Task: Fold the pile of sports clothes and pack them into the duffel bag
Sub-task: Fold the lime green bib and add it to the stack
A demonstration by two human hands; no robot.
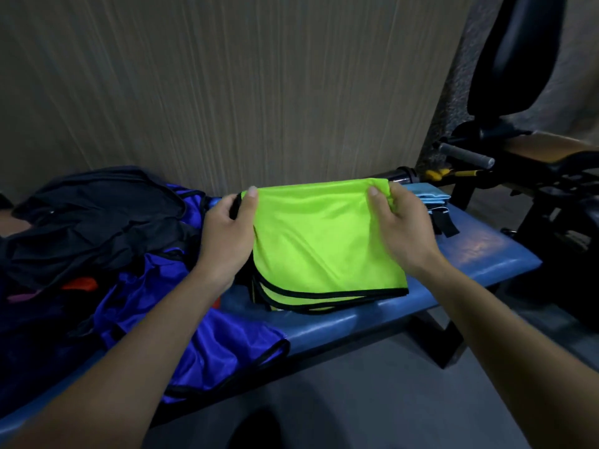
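Note:
A neon green bib (321,241) with black trim lies folded in several layers on the blue padded bench (479,254). My left hand (227,228) pinches its far left corner, thumb on top. My right hand (398,222) pinches its far right corner the same way. A pile of clothes sits to the left: shiny blue bibs (207,345) hang over the bench's front edge, with black garments (97,222) heaped on top. No duffel bag can be told apart from the dark heap.
A folded light blue cloth (428,194) and a black strap (444,223) lie at the bench's far right. Dark gym equipment (518,150) with a grey handle stands to the right. A ribbed wall runs behind the bench. Grey floor lies below.

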